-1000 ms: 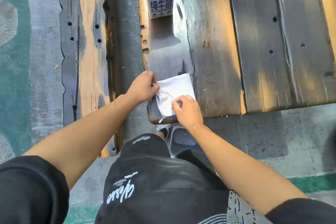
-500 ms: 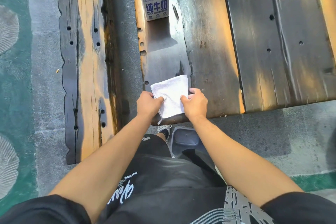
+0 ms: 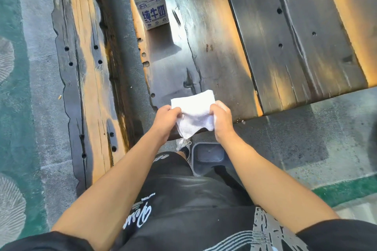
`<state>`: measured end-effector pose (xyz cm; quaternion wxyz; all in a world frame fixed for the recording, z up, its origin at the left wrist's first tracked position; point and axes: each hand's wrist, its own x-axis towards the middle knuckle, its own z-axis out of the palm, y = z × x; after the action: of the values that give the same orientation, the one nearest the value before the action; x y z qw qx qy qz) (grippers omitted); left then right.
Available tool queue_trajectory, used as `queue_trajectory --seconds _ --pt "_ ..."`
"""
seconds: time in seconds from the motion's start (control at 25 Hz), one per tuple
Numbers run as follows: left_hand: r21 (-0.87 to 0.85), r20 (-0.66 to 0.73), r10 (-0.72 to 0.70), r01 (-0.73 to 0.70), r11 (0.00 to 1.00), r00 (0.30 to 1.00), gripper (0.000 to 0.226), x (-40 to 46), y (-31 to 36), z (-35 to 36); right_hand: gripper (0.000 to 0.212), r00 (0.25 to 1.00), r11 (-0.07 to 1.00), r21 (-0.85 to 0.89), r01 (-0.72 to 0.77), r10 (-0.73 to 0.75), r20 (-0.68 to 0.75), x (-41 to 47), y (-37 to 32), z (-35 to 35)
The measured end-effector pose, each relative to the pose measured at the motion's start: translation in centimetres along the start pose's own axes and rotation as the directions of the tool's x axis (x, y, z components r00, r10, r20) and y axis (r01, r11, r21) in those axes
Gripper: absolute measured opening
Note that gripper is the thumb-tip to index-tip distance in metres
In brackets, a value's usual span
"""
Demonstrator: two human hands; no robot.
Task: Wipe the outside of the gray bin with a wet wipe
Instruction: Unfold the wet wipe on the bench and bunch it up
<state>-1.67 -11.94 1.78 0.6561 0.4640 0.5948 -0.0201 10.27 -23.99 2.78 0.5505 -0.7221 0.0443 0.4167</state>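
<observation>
Over the near edge of the dark, scorched wooden desk (image 3: 214, 47), the left hand (image 3: 166, 117) and right hand (image 3: 221, 119) each grip a side of the white wet wipe (image 3: 193, 112). The gray bin (image 3: 209, 154) sits below on the concrete floor (image 3: 326, 138), beside a shoe (image 3: 184, 146). A milk carton (image 3: 150, 4) stands at the desk's far left.

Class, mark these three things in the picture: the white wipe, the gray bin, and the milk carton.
wipe (image 3: 193, 108): head view, on its flat middle between the hands.
gray bin (image 3: 209, 154): head view, on its inside floor, by the person's leg.
milk carton (image 3: 152, 4): head view, on its printed front face.
</observation>
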Motion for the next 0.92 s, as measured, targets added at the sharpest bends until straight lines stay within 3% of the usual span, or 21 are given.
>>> queue_trajectory --seconds 0.2,0.32,0.4,0.48,0.56,0.68,0.76,0.84,0.92 --pt "0.09 0.044 0.065 -0.069 0.993 0.997 0.012 -2.9 -0.8 3.4 0.011 0.996 0.97 0.236 -0.064 0.075 -0.04 -2.3 1.5 -4.6" --pt "0.078 0.092 0.07 -0.077 0.994 0.993 0.02 -4.3 -1.6 5.4 0.034 0.991 0.916 0.379 -0.131 0.12 0.053 -3.5 2.8 -6.6" --pt "0.122 0.133 0.052 -0.068 0.99 0.99 0.022 -5.7 -3.1 7.7 0.038 0.979 0.81 0.559 -0.179 0.09 0.183 -5.2 4.2 -9.0" --pt "0.17 0.179 0.016 -0.047 0.984 0.984 0.021 -6.7 -4.6 9.8 0.024 0.958 0.659 0.717 -0.225 0.014 0.288 -6.9 5.8 -10.9" --pt "0.249 0.282 -0.035 -0.038 0.968 0.959 0.02 -7.9 -5.9 11.8 0.011 0.956 0.557 0.796 -0.238 -0.01 0.293 -8.9 7.4 -12.4" --pt "0.466 0.376 -0.102 -0.093 0.88 0.921 0.025 -10.0 -7.4 13.9 0.034 0.986 0.474 0.864 -0.167 0.06 0.158 -11.4 9.9 -13.9" --pt "0.592 0.362 0.021 -0.247 0.767 0.932 0.028 -10.8 -8.2 14.7 0.044 0.996 0.396 0.915 -0.071 0.084 0.041 -12.9 11.5 -14.5" --pt "0.602 0.488 0.062 -0.387 0.698 0.871 0.011 -11.3 -8.9 15.2 0.042 0.987 0.355 0.933 0.056 0.124 -0.106 -14.3 12.9 -14.3" --pt "0.586 0.525 -0.132 -0.244 0.773 0.841 0.019 -11.6 -9.3 16.1 0.04 0.962 0.36 0.917 0.174 0.135 -0.236 -15.7 14.6 -13.6"
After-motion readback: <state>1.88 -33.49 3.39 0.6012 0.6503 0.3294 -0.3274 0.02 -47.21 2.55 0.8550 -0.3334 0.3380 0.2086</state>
